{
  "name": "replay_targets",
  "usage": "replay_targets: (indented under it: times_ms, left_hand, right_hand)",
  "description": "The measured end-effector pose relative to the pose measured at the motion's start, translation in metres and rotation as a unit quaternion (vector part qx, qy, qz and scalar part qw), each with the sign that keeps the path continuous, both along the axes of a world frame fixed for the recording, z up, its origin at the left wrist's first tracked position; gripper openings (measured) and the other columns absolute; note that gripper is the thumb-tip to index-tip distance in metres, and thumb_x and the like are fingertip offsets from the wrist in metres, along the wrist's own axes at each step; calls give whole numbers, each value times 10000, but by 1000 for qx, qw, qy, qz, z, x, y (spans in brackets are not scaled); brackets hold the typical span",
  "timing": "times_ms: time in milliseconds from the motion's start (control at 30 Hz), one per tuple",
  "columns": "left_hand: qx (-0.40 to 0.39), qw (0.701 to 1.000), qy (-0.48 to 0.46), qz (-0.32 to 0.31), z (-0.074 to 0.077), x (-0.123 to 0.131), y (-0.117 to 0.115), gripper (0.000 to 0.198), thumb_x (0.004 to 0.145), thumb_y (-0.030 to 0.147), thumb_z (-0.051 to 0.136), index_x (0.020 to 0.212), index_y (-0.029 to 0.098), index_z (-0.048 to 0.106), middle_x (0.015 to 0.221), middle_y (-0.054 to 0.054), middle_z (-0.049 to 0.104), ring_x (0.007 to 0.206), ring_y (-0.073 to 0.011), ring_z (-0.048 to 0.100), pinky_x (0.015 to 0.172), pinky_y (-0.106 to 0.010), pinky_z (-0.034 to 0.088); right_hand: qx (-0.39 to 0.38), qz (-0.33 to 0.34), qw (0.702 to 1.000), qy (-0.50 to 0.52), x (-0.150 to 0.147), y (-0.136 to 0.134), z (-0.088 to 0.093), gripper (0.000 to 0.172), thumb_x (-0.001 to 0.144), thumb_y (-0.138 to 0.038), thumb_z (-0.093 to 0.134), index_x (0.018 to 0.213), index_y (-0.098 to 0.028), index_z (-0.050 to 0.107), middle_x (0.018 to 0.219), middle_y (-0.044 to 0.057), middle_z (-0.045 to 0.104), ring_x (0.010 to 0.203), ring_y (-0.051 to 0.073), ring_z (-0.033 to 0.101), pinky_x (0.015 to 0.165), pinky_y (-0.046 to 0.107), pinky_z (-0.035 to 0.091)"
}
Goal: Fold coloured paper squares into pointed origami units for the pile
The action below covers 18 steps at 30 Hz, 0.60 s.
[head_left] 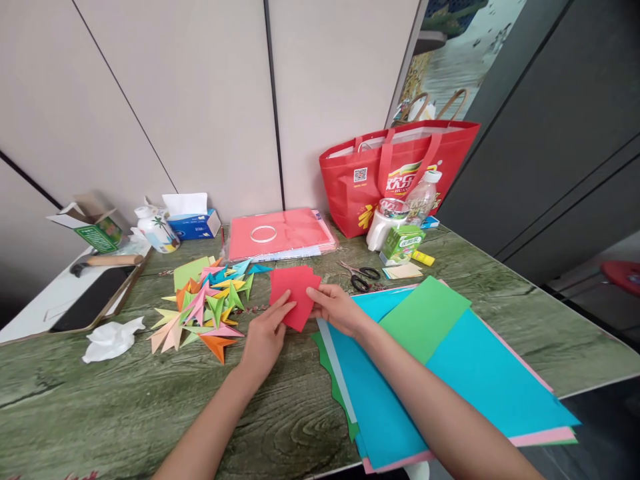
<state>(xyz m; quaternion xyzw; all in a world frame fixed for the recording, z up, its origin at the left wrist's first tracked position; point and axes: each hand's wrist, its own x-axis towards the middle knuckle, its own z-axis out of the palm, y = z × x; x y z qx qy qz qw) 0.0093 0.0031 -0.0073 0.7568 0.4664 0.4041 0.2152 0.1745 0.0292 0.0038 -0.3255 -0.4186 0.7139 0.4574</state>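
Several small red paper sheets (294,283), fanned unevenly over one another, are between my two hands above the table. My left hand (265,333) has its fingers pressed on the lower left edge of the red paper. At the right edge, my right hand (333,307) pinches the paper between thumb and fingers. To the left lies a heap of folded paper pieces (213,300) in orange, pink, green, yellow and blue. Large blue paper sheets (480,387) are stacked under my right forearm, with a green sheet (425,317) on top.
Black-handled scissors (361,275), a yellow glue stick (423,257), a green carton (402,245) and a white mug (384,227) stand or lie before a red bag (350,193). A crumpled tissue (111,340), phone (93,300), hammer (107,261) and tissue box (194,224) are left.
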Motion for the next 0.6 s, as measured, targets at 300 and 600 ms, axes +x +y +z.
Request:
replay_targets:
  times_ms: [300, 600]
  left_hand:
    - [-22, 996, -76, 41, 8, 7, -5, 305, 747, 199, 508, 1029, 243, 614, 1170, -32, 573, 1088, -214, 508, 961, -369, 357]
    - [-151, 979, -124, 65, 6, 9, -7, 483, 592, 342, 697, 1049, 213, 608, 1010, -70, 662, 876, -274, 623, 809, -376, 472]
  right_hand:
    - [4, -97, 993, -61, 1, 2, -1, 363, 646, -499, 601, 743, -149, 616, 686, 28, 662, 647, 193, 631, 522, 303, 526]
    - [96, 29, 994, -52, -2, -10, 10, 351, 693, -427, 581, 972, -217, 608, 924, -2, 637, 834, 173, 607, 699, 301, 523]
